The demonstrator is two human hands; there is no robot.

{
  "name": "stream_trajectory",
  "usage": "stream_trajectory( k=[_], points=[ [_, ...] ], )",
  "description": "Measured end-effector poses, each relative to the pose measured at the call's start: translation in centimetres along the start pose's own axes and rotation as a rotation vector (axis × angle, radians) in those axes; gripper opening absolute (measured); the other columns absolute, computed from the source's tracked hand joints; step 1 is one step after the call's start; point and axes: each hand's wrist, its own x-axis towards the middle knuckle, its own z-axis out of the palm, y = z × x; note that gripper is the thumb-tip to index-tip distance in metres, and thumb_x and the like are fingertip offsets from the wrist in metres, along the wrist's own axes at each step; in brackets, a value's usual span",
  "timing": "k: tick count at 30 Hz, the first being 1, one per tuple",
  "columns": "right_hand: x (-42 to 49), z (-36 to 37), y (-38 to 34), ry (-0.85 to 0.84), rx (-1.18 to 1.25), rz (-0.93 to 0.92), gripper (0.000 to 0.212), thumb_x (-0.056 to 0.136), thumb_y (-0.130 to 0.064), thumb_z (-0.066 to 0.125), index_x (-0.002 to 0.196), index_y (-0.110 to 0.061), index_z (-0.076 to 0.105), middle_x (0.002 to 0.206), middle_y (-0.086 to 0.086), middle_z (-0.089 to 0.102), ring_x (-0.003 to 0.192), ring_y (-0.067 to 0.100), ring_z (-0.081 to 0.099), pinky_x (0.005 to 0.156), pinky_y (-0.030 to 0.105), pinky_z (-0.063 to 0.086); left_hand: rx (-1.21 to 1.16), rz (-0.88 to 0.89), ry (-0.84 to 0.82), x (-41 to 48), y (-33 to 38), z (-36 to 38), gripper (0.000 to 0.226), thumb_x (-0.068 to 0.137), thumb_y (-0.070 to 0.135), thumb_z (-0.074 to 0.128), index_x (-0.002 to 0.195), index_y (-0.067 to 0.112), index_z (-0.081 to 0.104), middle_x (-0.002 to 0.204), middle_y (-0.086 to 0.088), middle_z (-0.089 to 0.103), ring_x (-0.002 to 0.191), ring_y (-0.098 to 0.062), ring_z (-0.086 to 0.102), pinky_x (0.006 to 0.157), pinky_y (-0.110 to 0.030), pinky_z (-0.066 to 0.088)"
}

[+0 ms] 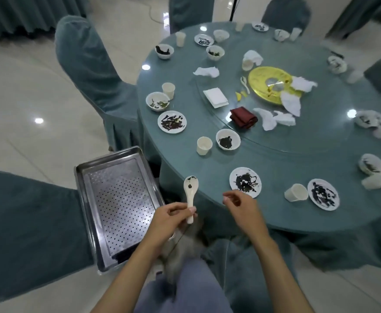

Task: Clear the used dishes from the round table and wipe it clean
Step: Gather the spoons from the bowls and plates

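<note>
My left hand [173, 219] grips the handle of a white ceramic spoon [190, 193] with dark smears in its bowl, held upright just off the near edge of the round table [286, 159]. My right hand [239, 203] hovers over that edge with fingers loosely curled and holds nothing. A dirty plate [245, 182] lies just beyond it. More dirty plates [323, 194] [172, 122], bowls [228, 139] [157, 101] and paper cups [204, 145] [296, 192] ring the table. A perforated steel tray [117, 199] sits to the left, below the table.
A glass turntable [248, 134] carries a gold plate [273, 83], a folded red cloth [243, 117], a white napkin stack [215, 97] and several crumpled tissues. Teal-covered chairs [90, 62] [26, 222] stand around the table. Glossy floor tiles lie to the left.
</note>
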Motion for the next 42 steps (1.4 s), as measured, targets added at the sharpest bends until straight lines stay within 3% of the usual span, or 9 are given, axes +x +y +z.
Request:
stream_trajectory(
  k=[3, 8, 14, 18, 24, 31, 36, 39, 42],
  points=[
    [2.8, -1.6, -0.8, 0.071, -0.091, 0.021, 0.009, 0.095, -0.028, 0.067, 0.101, -0.030, 0.074, 0.088, -0.016, 0.073, 0.083, 0.001, 0.067, 0.081, 0.032, 0.057, -0.002, 0.002, -0.015, 2.8, 2.0, 0.1, 0.018, 0.090, 0.020, 0.079, 0.104, 0.009, 0.079, 0.095, -0.011, 0.080, 0.091, -0.019, 0.075, 0.075, -0.023, 0.056],
    [8.6, -4.1, -1.4, 0.138, -0.246, 0.008, 0.011, 0.097, -0.030, 0.064, 0.103, -0.028, 0.073, 0.093, -0.008, 0.075, 0.082, 0.012, 0.065, 0.075, 0.031, 0.050, 0.033, -0.015, -0.016, 8.7, 4.9, 0.9, 0.018, 0.089, 0.021, 0.080, 0.101, 0.008, 0.079, 0.095, -0.012, 0.080, 0.103, -0.031, 0.074, 0.095, -0.045, 0.054],
    [18.9, -6.7, -0.7, 0.132, -0.327, 0.020, 0.014, 0.098, -0.035, 0.062, 0.107, -0.031, 0.073, 0.093, -0.011, 0.074, 0.087, 0.017, 0.069, 0.076, 0.037, 0.055, 0.062, -0.050, 0.005, 16.0, 8.8, 3.1, 0.021, 0.086, 0.024, 0.082, 0.100, 0.009, 0.079, 0.094, -0.011, 0.080, 0.088, -0.020, 0.072, 0.093, -0.044, 0.054],
    [27.0, -8.7, -0.2, 0.137, -0.332, -0.006, 0.013, 0.097, -0.030, 0.065, 0.106, -0.027, 0.074, 0.096, -0.007, 0.076, 0.087, 0.019, 0.069, 0.073, 0.034, 0.051, 0.099, -0.070, 0.023, 20.7, 11.7, 4.8, 0.022, 0.088, 0.027, 0.080, 0.102, 0.011, 0.079, 0.097, -0.008, 0.080, 0.096, -0.022, 0.073, 0.091, -0.036, 0.055],
    [40.0, -10.8, 0.7, 0.094, -0.157, 0.057, 0.019, 0.097, -0.025, 0.064, 0.112, -0.023, 0.075, 0.097, -0.004, 0.075, 0.089, 0.015, 0.068, 0.086, 0.034, 0.054, 0.055, -0.154, 0.088, 26.6, 15.2, 7.1, 0.028, 0.084, 0.025, 0.082, 0.107, 0.011, 0.080, 0.103, -0.012, 0.079, 0.090, -0.018, 0.071, 0.077, -0.022, 0.058],
    [55.3, -11.1, 2.9, 0.028, -0.184, 0.073, 0.044, 0.099, -0.021, 0.061, 0.141, -0.010, 0.060, 0.143, 0.015, 0.059, 0.132, 0.033, 0.054, 0.113, 0.043, 0.040, 0.072, -0.186, 0.160, 31.6, 17.3, 9.4, 0.027, 0.077, 0.030, 0.083, 0.098, 0.013, 0.082, 0.101, -0.022, 0.075, 0.086, -0.024, 0.069, 0.079, -0.028, 0.060],
    [62.3, -10.0, 4.6, 0.180, -0.190, 0.088, 0.033, 0.095, -0.028, 0.054, 0.117, -0.007, 0.067, 0.117, 0.021, 0.065, 0.113, 0.042, 0.060, 0.092, 0.050, 0.051, 0.110, -0.209, 0.155, 33.3, 17.5, 9.9, 0.021, 0.078, 0.028, 0.082, 0.095, 0.015, 0.083, 0.097, -0.022, 0.075, 0.081, -0.021, 0.068, 0.074, -0.023, 0.056],
    [64.9, -9.4, 5.5, 0.310, -0.225, 0.122, 0.024, 0.095, -0.029, 0.055, 0.088, -0.007, 0.064, 0.099, 0.017, 0.064, 0.096, 0.039, 0.062, 0.072, 0.041, 0.049, 0.107, -0.219, 0.182, 34.0, 17.3, 10.0, 0.017, 0.078, 0.025, 0.082, 0.093, 0.016, 0.083, 0.096, -0.023, 0.075, 0.079, -0.021, 0.067, 0.073, -0.024, 0.056],
    [67.1, -9.2, 5.1, 0.398, -0.301, 0.157, 0.025, 0.097, -0.030, 0.064, 0.104, -0.008, 0.074, 0.106, 0.014, 0.064, 0.099, 0.038, 0.064, 0.073, 0.042, 0.054, 0.109, -0.235, 0.212, 34.1, 17.2, 10.0, 0.021, 0.075, 0.029, 0.082, 0.092, 0.019, 0.084, 0.094, -0.019, 0.076, 0.079, -0.019, 0.069, 0.074, -0.024, 0.056]
  ],
)
